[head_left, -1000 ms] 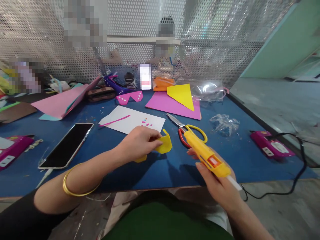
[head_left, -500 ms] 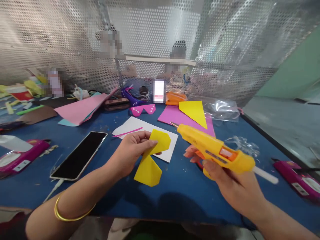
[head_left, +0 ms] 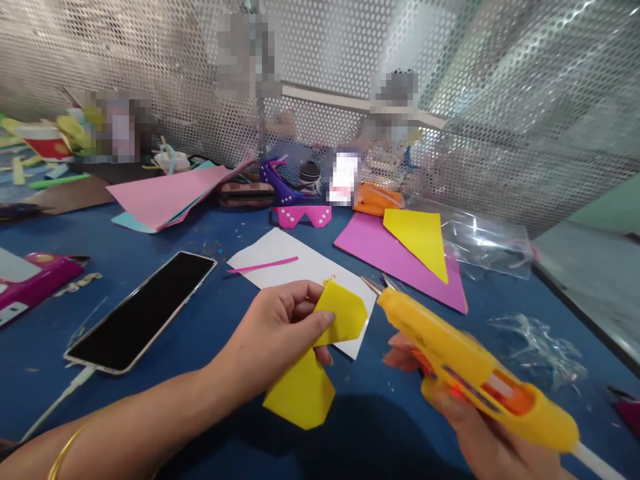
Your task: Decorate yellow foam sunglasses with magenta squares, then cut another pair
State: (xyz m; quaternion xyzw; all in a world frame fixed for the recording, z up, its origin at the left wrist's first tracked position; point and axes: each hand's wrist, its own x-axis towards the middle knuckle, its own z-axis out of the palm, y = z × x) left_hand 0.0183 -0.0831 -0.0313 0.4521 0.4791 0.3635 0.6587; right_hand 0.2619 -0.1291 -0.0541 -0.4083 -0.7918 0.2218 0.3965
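Note:
Between its thumb and fingers my left hand (head_left: 285, 327) pinches a yellow foam glasses cutout (head_left: 305, 390), two lens shapes joined by a narrow bridge, tilted above the table. My right hand (head_left: 475, 427) is wrapped round a yellow hot glue gun (head_left: 465, 360) with a white glue stick out of its back. The nozzle points up and left, close to the cutout's upper lens but apart from it. Beneath the cutout lies a white sheet (head_left: 280, 250) with a thin pink strip (head_left: 265, 265) on it. Pink foam glasses with white squares (head_left: 303, 216) stand farther back.
A phone (head_left: 145, 313) on a cable lies at left, beside a magenta tool (head_left: 45, 273). Pink sheets (head_left: 165, 193) are behind it. At right are a purple sheet (head_left: 360, 237), a yellow piece (head_left: 423, 237) and clear plastic (head_left: 540, 347). A perforated metal screen (head_left: 175, 80) closes the back.
The view has shifted and tilted. The glue gun's nozzle has come nearer the yellow cutout's upper lens. Both hands keep their holds and appear lower in view.

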